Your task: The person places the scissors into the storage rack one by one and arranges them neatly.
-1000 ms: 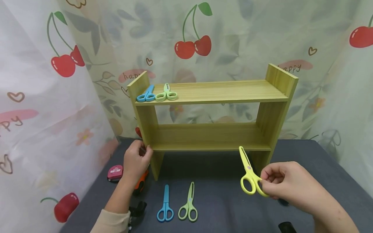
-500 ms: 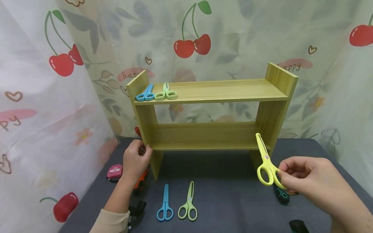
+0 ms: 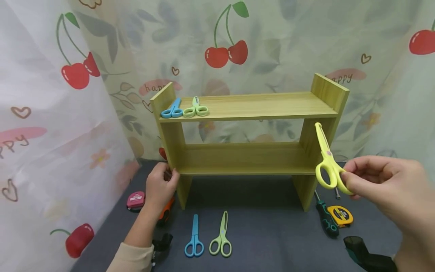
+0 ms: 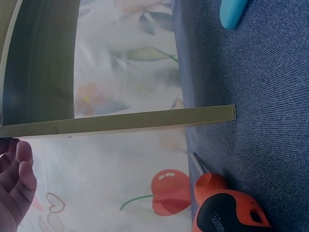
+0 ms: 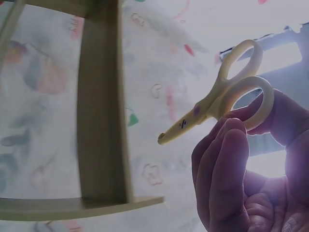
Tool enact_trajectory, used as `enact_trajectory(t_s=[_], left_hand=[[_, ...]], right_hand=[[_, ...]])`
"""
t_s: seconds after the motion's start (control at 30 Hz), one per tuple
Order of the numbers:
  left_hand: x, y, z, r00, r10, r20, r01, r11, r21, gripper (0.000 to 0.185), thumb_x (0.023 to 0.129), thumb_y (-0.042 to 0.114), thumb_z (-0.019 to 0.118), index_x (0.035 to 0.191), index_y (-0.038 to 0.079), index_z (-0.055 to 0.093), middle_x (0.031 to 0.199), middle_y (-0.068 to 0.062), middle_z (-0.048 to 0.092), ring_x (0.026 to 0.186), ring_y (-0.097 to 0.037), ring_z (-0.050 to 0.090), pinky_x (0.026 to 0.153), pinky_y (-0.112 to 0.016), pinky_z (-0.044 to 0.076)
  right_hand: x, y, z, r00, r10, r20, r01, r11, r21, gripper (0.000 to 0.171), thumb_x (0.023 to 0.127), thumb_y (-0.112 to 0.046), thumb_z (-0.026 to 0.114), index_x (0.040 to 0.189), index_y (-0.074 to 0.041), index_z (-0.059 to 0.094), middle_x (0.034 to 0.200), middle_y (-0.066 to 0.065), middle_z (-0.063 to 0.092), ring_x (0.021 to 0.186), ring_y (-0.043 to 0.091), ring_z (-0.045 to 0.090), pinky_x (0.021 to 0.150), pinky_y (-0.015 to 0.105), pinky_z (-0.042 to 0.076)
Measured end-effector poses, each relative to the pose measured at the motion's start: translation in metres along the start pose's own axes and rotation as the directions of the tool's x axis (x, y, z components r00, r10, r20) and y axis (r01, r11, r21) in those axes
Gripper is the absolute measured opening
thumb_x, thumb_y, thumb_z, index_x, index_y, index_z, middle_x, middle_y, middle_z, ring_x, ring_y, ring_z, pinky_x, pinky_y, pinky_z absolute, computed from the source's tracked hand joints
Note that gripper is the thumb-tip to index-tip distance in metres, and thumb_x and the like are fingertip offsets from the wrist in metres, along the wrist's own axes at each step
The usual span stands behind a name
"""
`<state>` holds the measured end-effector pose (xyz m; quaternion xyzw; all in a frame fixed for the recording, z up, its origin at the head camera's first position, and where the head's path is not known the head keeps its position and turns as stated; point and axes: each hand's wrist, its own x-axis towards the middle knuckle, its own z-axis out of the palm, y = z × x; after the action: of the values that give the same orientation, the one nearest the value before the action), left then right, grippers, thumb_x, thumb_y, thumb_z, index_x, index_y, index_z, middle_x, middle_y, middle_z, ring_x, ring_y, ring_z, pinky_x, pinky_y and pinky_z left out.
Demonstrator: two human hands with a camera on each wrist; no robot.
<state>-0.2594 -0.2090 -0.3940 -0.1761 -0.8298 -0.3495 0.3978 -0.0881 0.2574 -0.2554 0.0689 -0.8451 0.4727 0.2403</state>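
Yellow scissors (image 3: 327, 162) are pinched by one handle loop in the right hand (image 3: 384, 185), blades pointing up.

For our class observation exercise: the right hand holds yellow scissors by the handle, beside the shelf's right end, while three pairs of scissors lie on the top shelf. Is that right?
Not quite. The top shelf carries two pairs, the blue scissors and green scissors, as the head view shows. The right hand does hold the yellow scissors by the handle.
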Motion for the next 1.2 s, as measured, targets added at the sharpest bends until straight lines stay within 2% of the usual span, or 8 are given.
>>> enact_trajectory(t_s=[0.1, 0.2, 0.33, 0.53, 0.73, 0.93, 1.03, 1.2], left_hand=[[0.0, 0.001, 0.0, 1.0, -0.003, 0.005, 0.003, 1.0, 0.003, 0.008, 0.09, 0.007, 0.067, 0.089, 0.006, 0.06, 0.08, -0.008, 0.058, 0.066, -0.018, 0.057, 0.057, -0.032, 0.051], [0.0, 0.001, -0.001, 1.0, -0.009, 0.008, 0.009, 1.0, 0.004, 0.008, 0.09, 0.008, 0.068, 0.089, 0.006, 0.06, 0.08, -0.007, 0.058, 0.066, -0.02, 0.057, 0.057, -0.032, 0.051], [0.001, 0.003, -0.002, 1.0, -0.014, 0.012, 0.013, 1.0, 0.011, 0.008, 0.09, 0.008, 0.067, 0.089, 0.006, 0.06, 0.08, -0.007, 0.057, 0.066, -0.021, 0.056, 0.057, -0.033, 0.05], [0.001, 0.004, -0.003, 1.0, -0.011, 0.007, 0.011, 1.0, 0.016, 0.009, 0.09, 0.008, 0.068, 0.089, 0.004, 0.06, 0.08, -0.009, 0.058, 0.066, -0.018, 0.055, 0.058, -0.033, 0.05], [0.0, 0.004, -0.003, 1.0, 0.001, -0.002, -0.001, 1.0, 0.013, 0.009, 0.09, 0.008, 0.068, 0.089, 0.004, 0.06, 0.08, -0.009, 0.058, 0.065, -0.017, 0.054, 0.057, -0.034, 0.05], [0.0, 0.005, -0.003, 1.0, 0.011, -0.006, -0.011, 1.0, 0.013, 0.008, 0.089, 0.008, 0.067, 0.088, 0.004, 0.06, 0.08, -0.009, 0.058, 0.065, -0.018, 0.054, 0.056, -0.035, 0.05], [0.0, 0.005, -0.003, 1.0, 0.01, -0.007, -0.01, 1.0, 0.012, 0.008, 0.089, 0.007, 0.067, 0.088, 0.004, 0.06, 0.08, -0.009, 0.058, 0.064, -0.018, 0.054, 0.056, -0.035, 0.049], [0.0, 0.005, -0.003, 1.0, 0.002, -0.004, -0.002, 1.0, 0.009, 0.008, 0.09, 0.008, 0.067, 0.088, 0.004, 0.06, 0.08, -0.009, 0.057, 0.065, -0.017, 0.053, 0.056, -0.034, 0.049]], right_hand=[[0.01, -0.01, -0.002, 0.997, -0.064, -0.031, 0.064, 0.998, 0.016, 0.012, 0.085, 0.007, 0.073, 0.085, -0.005, 0.072, 0.064, 0.004, 0.068, 0.052, 0.013, 0.061, 0.055, 0.019, 0.049], [0.02, -0.019, -0.004, 0.996, -0.083, -0.042, 0.083, 0.996, 0.017, 0.01, 0.085, 0.008, 0.072, 0.086, -0.002, 0.071, 0.064, 0.004, 0.068, 0.051, 0.013, 0.061, 0.055, 0.019, 0.05], [0.032, -0.03, -0.005, 0.997, -0.065, -0.045, 0.066, 0.998, 0.016, 0.005, 0.086, 0.006, 0.072, 0.088, 0.002, 0.071, 0.064, 0.006, 0.067, 0.052, 0.015, 0.062, 0.057, 0.02, 0.05], [0.054, -0.044, -0.01, 1.0, 0.006, 0.014, -0.006, 0.999, -0.046, 0.002, 0.092, -0.01, 0.073, 0.09, -0.009, 0.075, 0.068, 0.006, 0.069, 0.06, 0.018, 0.063, 0.062, 0.022, 0.048], [0.078, -0.057, -0.009, 0.998, 0.039, 0.058, -0.034, 0.995, -0.09, 0.016, 0.095, -0.018, 0.071, 0.1, -0.003, 0.073, 0.075, -0.001, 0.07, 0.065, 0.019, 0.065, 0.065, 0.023, 0.049], [0.096, -0.071, -0.002, 0.997, 0.033, 0.072, -0.026, 0.995, -0.094, 0.022, 0.095, -0.02, 0.07, 0.104, 0.001, 0.071, 0.077, -0.006, 0.068, 0.066, 0.017, 0.066, 0.064, 0.025, 0.052], [0.104, -0.078, 0.003, 0.997, 0.011, 0.073, -0.004, 0.995, -0.097, 0.023, 0.094, -0.019, 0.069, 0.105, 0.002, 0.071, 0.085, -0.008, 0.067, 0.067, 0.017, 0.066, 0.064, 0.025, 0.053], [0.118, -0.09, 0.013, 0.996, -0.014, 0.092, 0.023, 0.995, -0.094, 0.028, 0.093, -0.019, 0.068, 0.108, 0.004, 0.072, 0.093, -0.004, 0.065, 0.066, 0.018, 0.066, 0.063, 0.026, 0.052]])
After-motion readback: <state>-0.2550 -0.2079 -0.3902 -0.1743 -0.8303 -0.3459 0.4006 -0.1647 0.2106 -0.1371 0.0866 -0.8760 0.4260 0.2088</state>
